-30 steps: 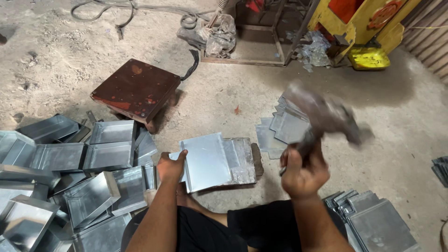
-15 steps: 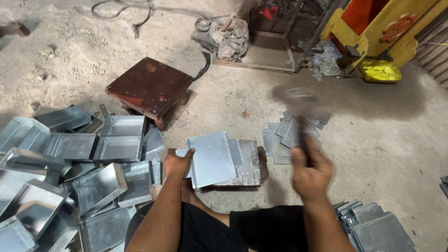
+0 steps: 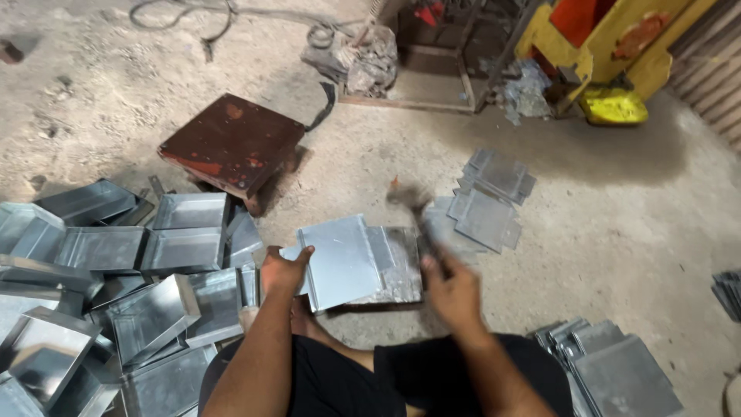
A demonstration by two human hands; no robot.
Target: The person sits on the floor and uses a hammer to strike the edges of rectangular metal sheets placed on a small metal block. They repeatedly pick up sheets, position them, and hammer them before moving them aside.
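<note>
In the head view, the person sat on a sandy concrete floor (image 3: 154, 93) with both bare arms stretched forward. The left hand (image 3: 283, 270) pressed on the near left edge of a flat galvanized metal sheet (image 3: 340, 259), thumb on top and fingers curled at its rim, holding it down. That sheet lay tilted across a worn metal block (image 3: 397, 262) directly in front of the person's knees, covering the block's left part. The right hand (image 3: 451, 289) was closed in a fist around the handle of a hammer (image 3: 417, 216); the hammer was blurred, its head hanging just above the far right corner of the block, and whether it touched the metal could not be told. To the left, a heap of folded metal trays (image 3: 116, 286) spread out, their open sides facing up, some overlapping others. Beyond them stood a low rust-brown stool (image 3: 231, 143), well apart from the sheet. A loose stack of flat metal blanks (image 3: 486, 201) lay just past the hammer to the right, and another stack of folded pieces (image 3: 610, 371) sat near the person's right elbow. At the top, a yellow machine frame (image 3: 610, 54) and a bundle of cables and rags (image 3: 355, 54) stood by the far edge.
</note>
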